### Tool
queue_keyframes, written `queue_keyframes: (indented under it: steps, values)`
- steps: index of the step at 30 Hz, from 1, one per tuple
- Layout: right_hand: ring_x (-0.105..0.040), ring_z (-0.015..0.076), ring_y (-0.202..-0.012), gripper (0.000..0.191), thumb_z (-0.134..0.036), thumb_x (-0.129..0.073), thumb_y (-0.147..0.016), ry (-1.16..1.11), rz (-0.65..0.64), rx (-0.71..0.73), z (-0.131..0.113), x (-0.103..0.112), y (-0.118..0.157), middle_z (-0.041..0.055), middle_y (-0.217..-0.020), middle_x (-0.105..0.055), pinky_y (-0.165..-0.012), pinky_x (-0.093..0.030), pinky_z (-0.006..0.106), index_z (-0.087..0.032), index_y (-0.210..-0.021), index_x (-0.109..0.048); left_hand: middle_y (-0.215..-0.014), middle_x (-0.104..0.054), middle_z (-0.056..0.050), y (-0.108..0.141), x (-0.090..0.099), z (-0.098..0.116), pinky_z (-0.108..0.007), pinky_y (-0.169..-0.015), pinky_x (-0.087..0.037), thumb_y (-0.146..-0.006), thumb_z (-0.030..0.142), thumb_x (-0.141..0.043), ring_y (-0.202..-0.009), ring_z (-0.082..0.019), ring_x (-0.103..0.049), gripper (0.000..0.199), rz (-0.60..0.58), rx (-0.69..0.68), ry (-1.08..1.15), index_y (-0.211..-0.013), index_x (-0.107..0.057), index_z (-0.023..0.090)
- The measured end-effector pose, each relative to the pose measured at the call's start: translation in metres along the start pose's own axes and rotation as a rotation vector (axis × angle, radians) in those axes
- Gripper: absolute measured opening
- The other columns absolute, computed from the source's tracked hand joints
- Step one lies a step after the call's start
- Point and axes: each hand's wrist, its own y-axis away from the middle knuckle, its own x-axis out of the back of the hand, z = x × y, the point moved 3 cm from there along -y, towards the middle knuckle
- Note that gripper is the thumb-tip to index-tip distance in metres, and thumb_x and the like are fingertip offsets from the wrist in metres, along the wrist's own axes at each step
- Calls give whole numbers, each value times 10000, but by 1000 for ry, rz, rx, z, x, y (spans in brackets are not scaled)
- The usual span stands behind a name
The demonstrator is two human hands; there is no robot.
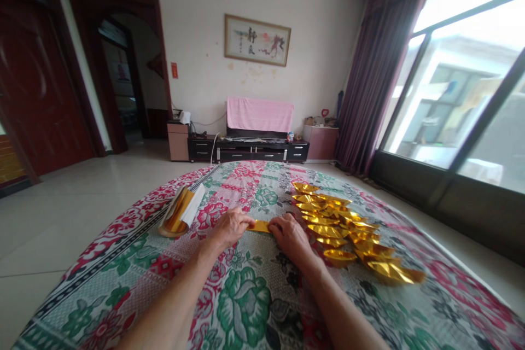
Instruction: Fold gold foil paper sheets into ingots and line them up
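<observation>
A narrow folded strip of gold foil paper [261,226] lies between my hands over the flowered tablecloth. My left hand [233,226] pinches its left end with closed fingers. At the other end, my right hand [290,234] has its fingers closed on the strip too. To the right sit several folded gold paper ingots [328,231] in rough rows, boat-shaped and shiny. A curled stack of gold and white paper sheets [180,213] rests on the cloth, left of my left hand.
The round table wears a red, green and white flowered tablecloth [244,306]. Beyond it, a low black TV cabinet [251,152] stands by the wall, with a pink cloth [260,114] draped over the screen. Purple curtains [373,65] and a large window are at right.
</observation>
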Motion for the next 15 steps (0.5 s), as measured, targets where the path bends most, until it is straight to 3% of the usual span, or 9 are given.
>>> queue_keyframes:
  steps: [9,15]
  values:
    - [-518,134,-758,199,-374,-520,-806,43,35,-121,-9,1,3,21,-794,-536,-662,-353,214,-226,-836,-649,-845,-615,-17,0,-2,-2,-229,-764,-432,-823,213,-471,-805,-136,-553,268,7,-21,-5,-907,-718,270]
    - [-521,128,-775,199,-311,-470,-836,21,21,-66,-3,-1,1,23,-802,-540,-678,-354,209,-226,-838,-649,-840,-609,-17,0,-2,-2,-236,-760,-431,-827,221,-469,-805,-138,-553,271,3,-16,-11,-923,-714,283]
